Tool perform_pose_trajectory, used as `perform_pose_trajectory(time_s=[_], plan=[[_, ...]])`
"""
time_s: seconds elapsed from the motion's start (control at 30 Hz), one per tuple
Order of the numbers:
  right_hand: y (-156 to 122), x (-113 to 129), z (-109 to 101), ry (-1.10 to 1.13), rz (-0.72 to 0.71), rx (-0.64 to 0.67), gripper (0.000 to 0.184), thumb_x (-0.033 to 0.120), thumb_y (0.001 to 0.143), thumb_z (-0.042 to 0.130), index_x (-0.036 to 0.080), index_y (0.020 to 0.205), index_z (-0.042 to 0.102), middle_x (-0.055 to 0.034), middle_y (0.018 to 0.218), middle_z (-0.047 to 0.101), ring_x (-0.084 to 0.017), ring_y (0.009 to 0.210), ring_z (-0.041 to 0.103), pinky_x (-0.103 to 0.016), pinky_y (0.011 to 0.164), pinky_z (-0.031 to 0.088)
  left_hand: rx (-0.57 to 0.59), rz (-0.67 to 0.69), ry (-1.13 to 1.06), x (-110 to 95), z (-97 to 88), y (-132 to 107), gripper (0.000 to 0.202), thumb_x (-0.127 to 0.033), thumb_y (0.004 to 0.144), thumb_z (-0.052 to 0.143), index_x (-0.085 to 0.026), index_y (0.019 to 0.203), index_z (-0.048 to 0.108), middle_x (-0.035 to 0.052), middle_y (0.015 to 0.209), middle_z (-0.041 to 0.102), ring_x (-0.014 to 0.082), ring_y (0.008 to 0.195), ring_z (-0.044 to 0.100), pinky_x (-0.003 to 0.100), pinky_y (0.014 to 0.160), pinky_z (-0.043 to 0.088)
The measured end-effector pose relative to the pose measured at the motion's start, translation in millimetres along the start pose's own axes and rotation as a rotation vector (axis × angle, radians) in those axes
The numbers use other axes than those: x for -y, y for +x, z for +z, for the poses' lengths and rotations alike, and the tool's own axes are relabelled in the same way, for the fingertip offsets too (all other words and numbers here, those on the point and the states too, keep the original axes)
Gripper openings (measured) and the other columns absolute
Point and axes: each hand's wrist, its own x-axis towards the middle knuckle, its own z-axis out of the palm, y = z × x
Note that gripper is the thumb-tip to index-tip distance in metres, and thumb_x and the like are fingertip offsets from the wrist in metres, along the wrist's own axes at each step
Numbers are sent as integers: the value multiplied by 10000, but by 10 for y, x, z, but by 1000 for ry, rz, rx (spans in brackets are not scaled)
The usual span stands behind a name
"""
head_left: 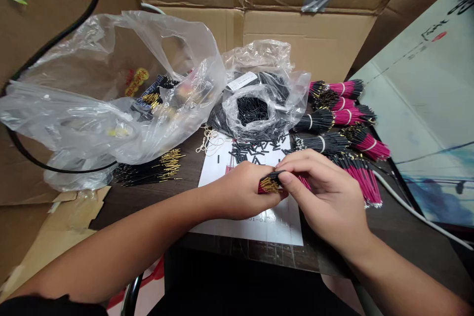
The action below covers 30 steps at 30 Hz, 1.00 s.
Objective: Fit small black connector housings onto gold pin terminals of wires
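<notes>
Small bundle of wires (271, 183) just right of centre frame, held low over the white sheet (259, 229). Left hand (239, 192) closed snugly around one end, with a bit of pink and some gold pins peeking out by the thumb. Right hand (328, 195) pinching the other end between thumb and forefinger, remaining fingers curled loosely over the top.

Probably featherweight, floppy as single strands, and a bit stiffer as a pack. Likely slick insulation too, so easy to fan out or shed a strand. Best gripped around the covered middle rather than by the pins, thin enough to bend by the look of them.

Scattered higher on the sheet: short black tubes (255, 150), plus more in the small clear bag (261, 106) at upper centre. Banded pink-and-black bundles (344, 118) piled at right, near the right hand. Big crumpled bag (111, 94) filling the left, with loose gold-tipped black wires (155, 168) under its edge.
</notes>
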Motion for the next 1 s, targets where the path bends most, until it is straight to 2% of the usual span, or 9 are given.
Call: perform_pose_trajectory(time_s=[0.1,0.27,0.43,0.7,1.0], plan=[[-5,-2,6,-15,3,-5,113,163,837,618,242,901,669,-29,925,656,-178,880,624,-349,772,529,8,-7,-23,-9,-8,3,217,-319,867,502,-142,766,577,-40,609,489,77,565,434,206,541,369],[-7,-20,-10,-74,-114,-22,167,123,816,624,242,927,664,-32,921,660,-184,889,627,-356,787,536,34,-42,-94,-22,-12,-3,217,-338,849,538,-150,742,554,-49,603,477,75,568,419,206,532,357],[-2,-27,-24,-100,-146,-2,194,97,813,620,235,945,654,-34,920,658,-177,887,620,-343,782,532,60,-67,-190,-41,-19,-7,205,-327,824,574,-149,729,543,-55,606,466,68,572,409,195,521,347],[-26,-17,-17,-159,-165,-19,215,87,800,634,231,960,642,-29,925,656,-165,885,615,-327,777,529,78,-57,-100,-28,-22,1,170,-203,803,522,-162,664,434,-62,581,393,63,553,363,194,510,314],[-20,18,-33,-200,-205,-29,177,79,797,640,190,936,644,-35,900,654,-141,852,609,-296,735,527,136,-23,-125,7,-49,-6,75,-134,794,483,-149,720,485,-58,614,405,66,573,367,203,531,316]])
